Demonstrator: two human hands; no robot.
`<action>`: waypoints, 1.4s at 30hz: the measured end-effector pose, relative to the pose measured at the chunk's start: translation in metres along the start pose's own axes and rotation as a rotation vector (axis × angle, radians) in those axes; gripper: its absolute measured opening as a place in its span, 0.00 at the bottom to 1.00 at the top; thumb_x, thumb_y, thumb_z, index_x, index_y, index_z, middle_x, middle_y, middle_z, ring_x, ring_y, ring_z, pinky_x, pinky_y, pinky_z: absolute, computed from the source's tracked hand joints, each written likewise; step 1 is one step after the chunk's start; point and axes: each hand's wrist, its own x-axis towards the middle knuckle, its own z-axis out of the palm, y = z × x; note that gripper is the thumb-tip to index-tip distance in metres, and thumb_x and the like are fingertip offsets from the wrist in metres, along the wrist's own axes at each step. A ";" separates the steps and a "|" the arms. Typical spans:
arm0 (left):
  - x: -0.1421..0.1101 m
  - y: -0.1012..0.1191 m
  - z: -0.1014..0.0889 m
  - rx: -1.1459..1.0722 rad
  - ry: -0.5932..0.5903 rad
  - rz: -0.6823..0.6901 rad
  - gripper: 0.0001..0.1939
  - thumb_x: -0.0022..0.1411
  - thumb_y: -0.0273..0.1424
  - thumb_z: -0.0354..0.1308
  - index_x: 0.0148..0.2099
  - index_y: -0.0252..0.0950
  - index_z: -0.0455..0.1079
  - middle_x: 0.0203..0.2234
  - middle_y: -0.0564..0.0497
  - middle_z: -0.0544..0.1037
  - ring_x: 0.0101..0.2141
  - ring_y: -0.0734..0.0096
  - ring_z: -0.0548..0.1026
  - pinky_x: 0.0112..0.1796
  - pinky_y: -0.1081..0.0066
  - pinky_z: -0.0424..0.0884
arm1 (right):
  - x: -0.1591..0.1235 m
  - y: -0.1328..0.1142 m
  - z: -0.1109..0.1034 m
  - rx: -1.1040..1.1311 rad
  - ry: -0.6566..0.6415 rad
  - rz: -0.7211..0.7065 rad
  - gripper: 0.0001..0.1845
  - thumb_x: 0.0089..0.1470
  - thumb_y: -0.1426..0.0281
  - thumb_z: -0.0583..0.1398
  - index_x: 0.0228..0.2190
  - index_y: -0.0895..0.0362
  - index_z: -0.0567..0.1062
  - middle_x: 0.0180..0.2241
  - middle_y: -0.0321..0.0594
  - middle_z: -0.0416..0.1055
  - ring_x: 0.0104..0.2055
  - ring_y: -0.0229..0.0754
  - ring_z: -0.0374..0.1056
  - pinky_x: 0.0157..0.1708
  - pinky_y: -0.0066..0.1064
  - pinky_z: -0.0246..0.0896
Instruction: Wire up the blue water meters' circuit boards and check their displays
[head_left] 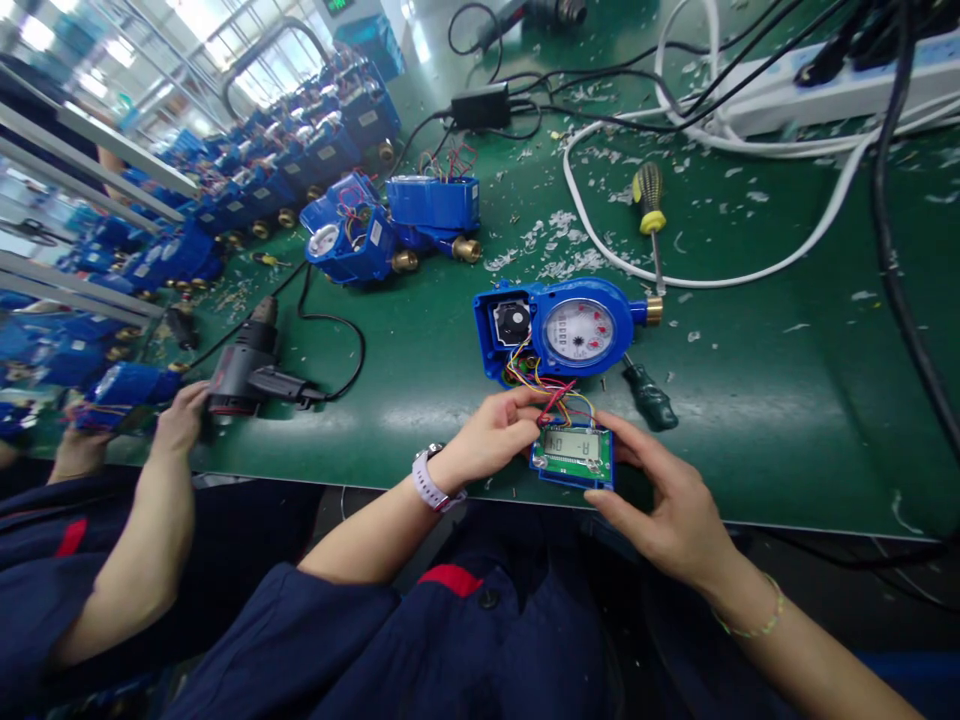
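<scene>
A blue water meter [566, 330] lies open on the green table [787, 400], its round dial facing up. Coloured wires [551, 390] run from it to a small circuit board with an LCD display [574, 455] in a blue frame at the table's front edge. My left hand [491, 435], a watch on its wrist, pinches the wires at the board's left top corner. My right hand [667, 500] grips the board's right side, fingers curled round its edge.
A dark-handled screwdriver [649, 395] lies beside the meter, and a yellow-handled one [651, 215] farther back. Two more blue meters [390, 225] sit behind. White and black cables [720, 270] cross the right. At left, another person's hand [180, 415] is beside a heat gun [244, 370].
</scene>
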 end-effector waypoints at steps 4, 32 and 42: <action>0.000 -0.002 0.000 0.020 0.001 0.006 0.22 0.54 0.26 0.57 0.53 0.33 0.71 0.31 0.49 0.79 0.31 0.73 0.73 0.33 0.75 0.68 | 0.004 -0.003 -0.001 -0.039 0.008 -0.056 0.30 0.58 0.62 0.63 0.59 0.56 0.64 0.51 0.48 0.71 0.45 0.45 0.72 0.45 0.34 0.72; -0.005 -0.014 -0.003 -0.199 0.058 -0.019 0.26 0.53 0.34 0.62 0.55 0.35 0.70 0.36 0.48 0.79 0.28 0.77 0.74 0.31 0.76 0.70 | 0.005 0.007 0.001 0.004 0.027 0.025 0.27 0.56 0.63 0.63 0.55 0.59 0.68 0.47 0.49 0.74 0.39 0.44 0.74 0.42 0.35 0.73; -0.025 0.014 -0.029 0.192 0.200 0.196 0.17 0.63 0.38 0.57 0.49 0.34 0.73 0.35 0.46 0.81 0.22 0.80 0.72 0.26 0.76 0.68 | 0.000 0.009 -0.007 0.148 0.009 0.183 0.28 0.57 0.61 0.63 0.56 0.59 0.69 0.49 0.51 0.73 0.46 0.48 0.74 0.43 0.33 0.73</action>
